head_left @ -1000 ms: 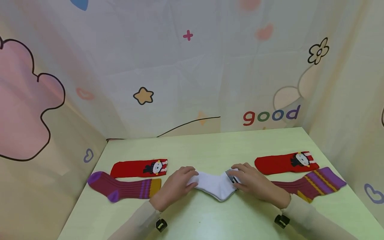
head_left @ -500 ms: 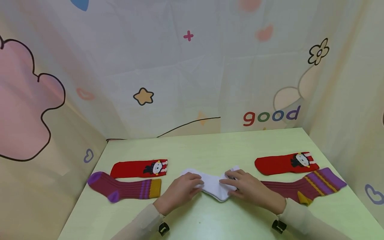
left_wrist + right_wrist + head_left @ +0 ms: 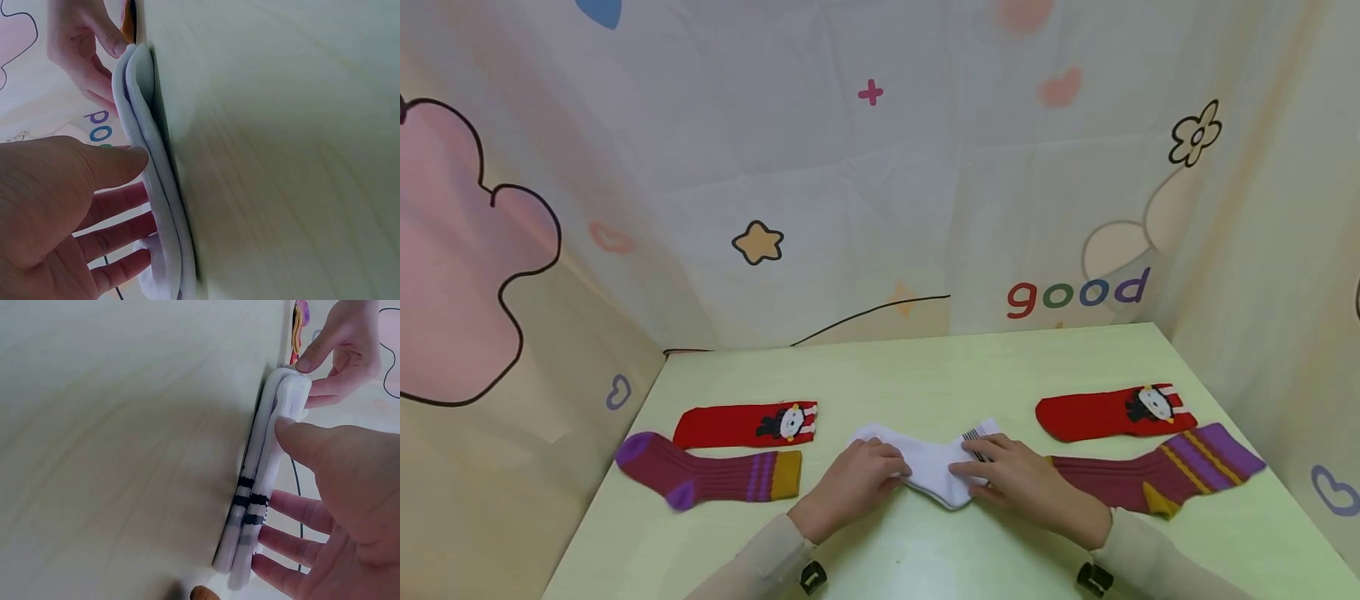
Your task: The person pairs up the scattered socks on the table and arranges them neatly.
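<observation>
Two white socks lie stacked one on the other on the table, toe to the left, black stripes at the cuff on the right. My left hand rests on the foot part, fingers lightly bent and spread. On the cuff side my right hand lies with its fingers loosely extended over the stripes. The left wrist view shows the thumb touching the near edge of the socks, the other fingers apart on their upper side. In the right wrist view, both layers of the socks show edge-on beside the right thumb.
To the left lie a red sock with a cartoon face and a maroon-purple sock. A matching red sock and a maroon sock with yellow stripes lie to the right. A printed curtain encloses the table.
Both hands have slid inward from the ends of the white socks toward their middle, uncovering the toe and part of the cuff. Over the last half second they have barely moved.
</observation>
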`<state>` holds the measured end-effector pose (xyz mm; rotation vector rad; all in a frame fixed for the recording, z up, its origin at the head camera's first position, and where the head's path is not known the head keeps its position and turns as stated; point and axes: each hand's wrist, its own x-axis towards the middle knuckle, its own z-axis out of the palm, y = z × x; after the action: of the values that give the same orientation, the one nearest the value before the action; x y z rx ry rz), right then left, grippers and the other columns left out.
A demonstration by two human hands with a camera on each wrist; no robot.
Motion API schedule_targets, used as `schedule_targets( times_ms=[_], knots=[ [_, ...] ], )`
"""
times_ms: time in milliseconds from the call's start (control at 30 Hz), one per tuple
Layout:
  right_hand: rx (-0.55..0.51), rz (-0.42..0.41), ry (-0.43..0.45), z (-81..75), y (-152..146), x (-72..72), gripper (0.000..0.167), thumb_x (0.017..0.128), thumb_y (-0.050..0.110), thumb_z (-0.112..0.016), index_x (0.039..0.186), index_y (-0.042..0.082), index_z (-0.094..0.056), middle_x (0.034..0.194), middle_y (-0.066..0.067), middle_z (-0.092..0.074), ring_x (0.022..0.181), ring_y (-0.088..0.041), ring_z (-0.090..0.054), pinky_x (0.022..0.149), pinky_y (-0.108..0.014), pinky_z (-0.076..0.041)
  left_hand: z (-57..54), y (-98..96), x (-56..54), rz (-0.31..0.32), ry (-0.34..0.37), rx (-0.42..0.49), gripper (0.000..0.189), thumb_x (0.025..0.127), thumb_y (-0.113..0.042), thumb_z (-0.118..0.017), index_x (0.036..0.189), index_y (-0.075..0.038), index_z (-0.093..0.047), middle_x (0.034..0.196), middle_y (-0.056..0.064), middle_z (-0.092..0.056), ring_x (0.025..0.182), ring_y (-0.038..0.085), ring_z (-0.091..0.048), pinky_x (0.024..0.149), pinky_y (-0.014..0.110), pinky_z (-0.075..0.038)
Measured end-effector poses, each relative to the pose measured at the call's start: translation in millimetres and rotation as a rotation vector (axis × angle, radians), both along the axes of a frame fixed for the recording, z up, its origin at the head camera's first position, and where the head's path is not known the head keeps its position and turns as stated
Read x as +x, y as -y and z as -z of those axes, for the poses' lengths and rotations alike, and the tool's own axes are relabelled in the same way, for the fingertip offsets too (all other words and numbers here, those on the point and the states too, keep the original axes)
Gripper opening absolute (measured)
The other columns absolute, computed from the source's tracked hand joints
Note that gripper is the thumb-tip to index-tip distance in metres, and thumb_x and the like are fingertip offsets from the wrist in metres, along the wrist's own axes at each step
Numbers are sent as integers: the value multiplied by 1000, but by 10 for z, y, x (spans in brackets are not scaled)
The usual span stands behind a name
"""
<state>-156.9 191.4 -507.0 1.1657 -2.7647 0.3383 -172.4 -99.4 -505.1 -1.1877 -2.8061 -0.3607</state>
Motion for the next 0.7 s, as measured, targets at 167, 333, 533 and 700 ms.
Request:
schedule_targets(
  times_ms=[167,333,533,700],
  knots=[
    [16,10,3,21,5,-10,41,91,25,-80,131,28,-72,137,-11,-64,125,-34,-57,100,-54,-51,-1,4,7,-7,2,-10,15,95,-23,-76,110,-21,-81,107,-8,-75,101,15,-63,94,32,-51],
    [3,10,-2,25,-1,-6,41,91,24,-80,131,28,-72,136,-11,-64,124,-34,-57,99,-55,-52,-13,-4,5,-1,6,-17,15,96,-22,-75,109,-20,-81,107,-7,-75,102,15,-64,94,32,-51],
    [-19,11,41,-2,-4,-33,43,90,23,-81,132,28,-72,138,-12,-63,126,-35,-55,99,-56,-52,-44,-26,-45,15,28,-30,14,96,-21,-74,109,-18,-81,106,-6,-75,100,14,-65,96,30,-51],
    [-8,16,51,-17,-1,-109,42,91,22,-80,132,27,-72,137,-14,-62,125,-34,-56,97,-54,-53,-64,-35,-106,15,53,-33,16,96,-20,-74,110,-16,-80,106,-5,-75,99,14,-66,96,29,-51]
  ],
)
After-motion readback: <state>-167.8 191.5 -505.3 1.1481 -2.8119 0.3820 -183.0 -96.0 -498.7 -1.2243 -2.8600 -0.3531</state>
